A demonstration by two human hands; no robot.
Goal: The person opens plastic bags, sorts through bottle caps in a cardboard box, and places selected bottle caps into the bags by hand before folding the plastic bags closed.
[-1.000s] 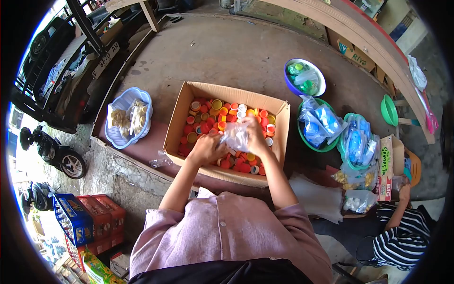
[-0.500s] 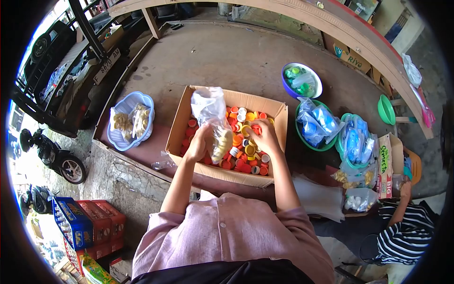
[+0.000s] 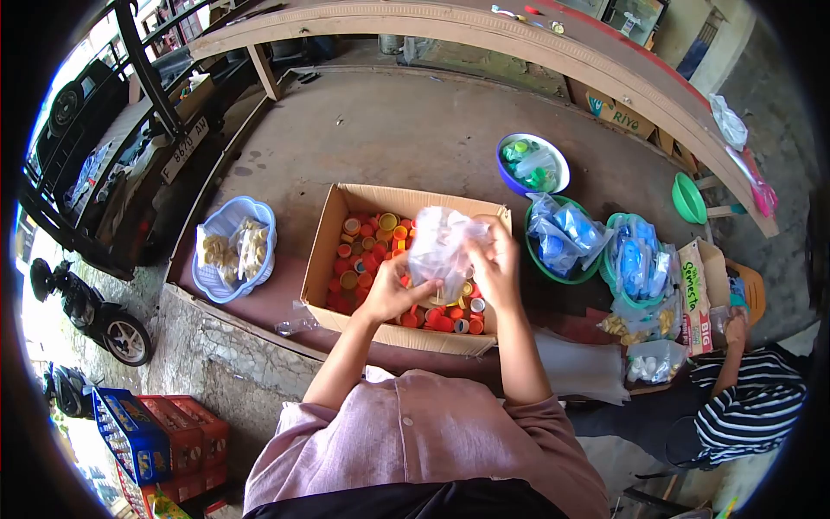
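A clear plastic bag (image 3: 439,244) is held up between my two hands over the open cardboard box (image 3: 318,251). My left hand (image 3: 396,296) pinches its lower left side. At its upper right, my right hand (image 3: 496,264) grips it with bent fingers. What lies inside the bag is blurred by the crinkled plastic. Loose bottle caps (image 3: 359,253), mostly red and orange with some yellow and white, fill the box beneath my hands.
Left of the box stands a light blue basket (image 3: 275,251) with filled bags. To the right are a purple-rimmed bowl (image 3: 566,169) of green caps, a green basket (image 3: 540,255) of blue bags and stacked plastic sheets (image 3: 584,368). A person in a striped top (image 3: 748,402) sits at right.
The bag has moved right and up, and its yellowish contents no longer show clearly. My right hand has left the caps and now grips the bag too.
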